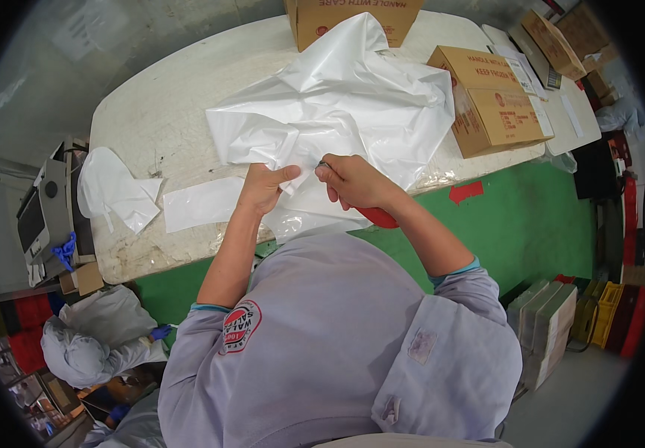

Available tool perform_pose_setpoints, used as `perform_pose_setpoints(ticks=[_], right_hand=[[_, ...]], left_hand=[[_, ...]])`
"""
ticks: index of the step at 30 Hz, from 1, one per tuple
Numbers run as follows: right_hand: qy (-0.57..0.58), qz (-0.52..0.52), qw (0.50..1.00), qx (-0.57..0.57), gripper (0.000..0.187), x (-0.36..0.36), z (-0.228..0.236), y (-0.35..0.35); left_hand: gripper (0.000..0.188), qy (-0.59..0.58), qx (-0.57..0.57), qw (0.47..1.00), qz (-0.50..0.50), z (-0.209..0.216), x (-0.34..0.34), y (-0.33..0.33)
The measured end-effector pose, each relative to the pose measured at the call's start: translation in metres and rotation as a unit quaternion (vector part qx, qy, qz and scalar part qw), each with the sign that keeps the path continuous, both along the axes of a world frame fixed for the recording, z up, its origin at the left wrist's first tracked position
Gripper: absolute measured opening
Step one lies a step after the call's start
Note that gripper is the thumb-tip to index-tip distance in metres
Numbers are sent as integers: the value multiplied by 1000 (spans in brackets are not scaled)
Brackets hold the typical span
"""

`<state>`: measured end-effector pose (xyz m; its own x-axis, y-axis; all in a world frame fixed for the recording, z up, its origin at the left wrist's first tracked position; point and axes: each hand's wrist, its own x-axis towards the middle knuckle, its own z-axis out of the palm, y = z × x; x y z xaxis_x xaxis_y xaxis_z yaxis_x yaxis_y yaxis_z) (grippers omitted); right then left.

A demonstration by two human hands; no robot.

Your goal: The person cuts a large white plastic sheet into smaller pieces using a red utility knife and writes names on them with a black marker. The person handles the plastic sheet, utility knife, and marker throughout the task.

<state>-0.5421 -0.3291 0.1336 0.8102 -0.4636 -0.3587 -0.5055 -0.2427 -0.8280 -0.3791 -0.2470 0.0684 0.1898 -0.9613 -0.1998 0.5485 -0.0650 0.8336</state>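
Note:
A large, crumpled piece of glossy white plastic sheeting (367, 97) spreads over the table in front of me. My left hand (264, 188) pinches its near edge, thumb pointing right. Close by on the right, my right hand (361, 182) is closed around a red-handled tool (379, 217). A small dark metal bit of it shows by the thumb, against the plastic; the rest is hidden in the fist, so its exact kind is unclear. To the left of my left hand lie a flat white plastic strip (201, 204) and a smaller crumpled white plastic piece (106, 187).
Closed cardboard boxes stand on the worn white table (143, 112): one box (494, 101) at right, another box (311, 26) at the far side. A grey machine (45, 213) is beyond the left edge. A person in white (83, 343) is at lower left; stacked crates (609, 313) at right.

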Motion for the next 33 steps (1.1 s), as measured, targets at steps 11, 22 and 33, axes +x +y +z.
perform_pose_setpoints(ticks=[11, 22, 33], right_hand=[[-264, -311, 913, -27, 18, -38, -9, -35], [-249, -184, 948, -73, 19, 94, -43, 32], [-278, 2, 958, -69, 46, 127, 0, 69]], left_hand=[[39, 0, 76, 993, 91, -48, 49, 12], [64, -88, 125, 930, 335, -52, 39, 66], [24, -634, -38, 677, 372, 58, 43, 134]])
